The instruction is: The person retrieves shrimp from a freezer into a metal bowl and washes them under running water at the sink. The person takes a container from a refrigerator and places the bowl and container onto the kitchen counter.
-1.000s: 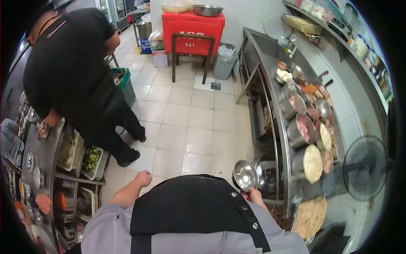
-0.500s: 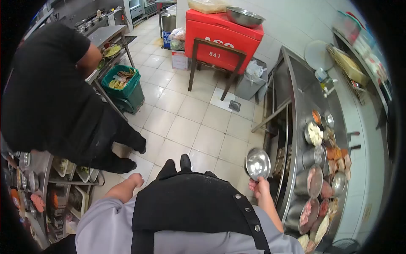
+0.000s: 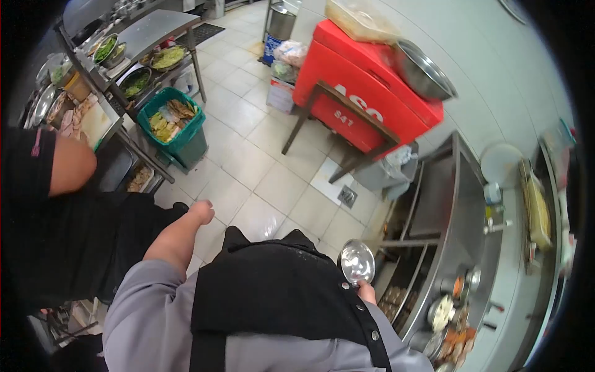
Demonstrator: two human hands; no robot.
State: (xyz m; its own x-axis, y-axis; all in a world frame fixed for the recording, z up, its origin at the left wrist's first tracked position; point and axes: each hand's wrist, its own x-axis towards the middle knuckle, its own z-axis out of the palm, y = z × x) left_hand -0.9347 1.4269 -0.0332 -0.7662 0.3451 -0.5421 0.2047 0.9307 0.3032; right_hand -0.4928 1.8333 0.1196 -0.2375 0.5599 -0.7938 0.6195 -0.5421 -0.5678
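Note:
My right hand (image 3: pixel 367 292) grips the rim of a shiny metal bowl (image 3: pixel 357 260), held low at my right side with its hollow facing up towards me. Part of that hand and the forearm are hidden behind my apron. On the other side, my left hand (image 3: pixel 201 212) hangs in front of me over the tiled floor, its fingers curled in, with nothing seen in it. Closest to it is the dark trouser leg of a co-worker (image 3: pixel 68 242) at my left.
A metal counter (image 3: pixel 427 297) with food containers runs along the right. Ahead stand a red cooler (image 3: pixel 372 93), a wooden chair (image 3: pixel 322 93) and a grey bin (image 3: pixel 378 173). A green bin (image 3: pixel 186 146) of scraps sits left, beside a worktable (image 3: pixel 149 40). A floor drain (image 3: pixel 348 196) lies ahead.
My view has turned and moved forward; the cooler looks nearer and the right counter has slid down. My left arm has swung forward. The bowl remains in my right hand, closer to my body.

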